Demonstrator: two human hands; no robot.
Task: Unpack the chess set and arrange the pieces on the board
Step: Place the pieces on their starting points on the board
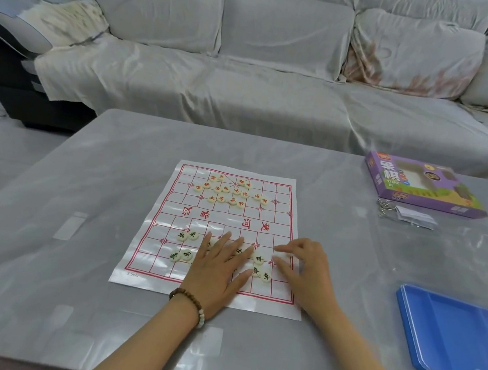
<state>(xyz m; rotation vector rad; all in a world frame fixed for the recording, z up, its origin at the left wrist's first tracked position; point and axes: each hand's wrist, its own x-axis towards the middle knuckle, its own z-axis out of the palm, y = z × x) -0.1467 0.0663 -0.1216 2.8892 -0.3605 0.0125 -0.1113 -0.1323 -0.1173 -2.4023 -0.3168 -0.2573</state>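
A white sheet board (281, 216) with red grid lines lies flat on the grey table. Several cream discs with red characters (226, 193) cluster on its far half. Cream discs with black characters (188, 235) lie scattered on the near half. My left hand (216, 270) rests flat on the near half, fingers spread, covering some discs. My right hand (303, 267) hovers at the board's right edge, fingers curled and apart, next to a few black-marked discs (259, 265). Neither hand visibly holds a piece.
A purple chess box (422, 187) lies at the table's far right, with a small key ring and tag (403, 215) in front of it. A blue plastic tray (456, 337) sits at the right edge. A covered sofa (278, 82) stands behind the table.
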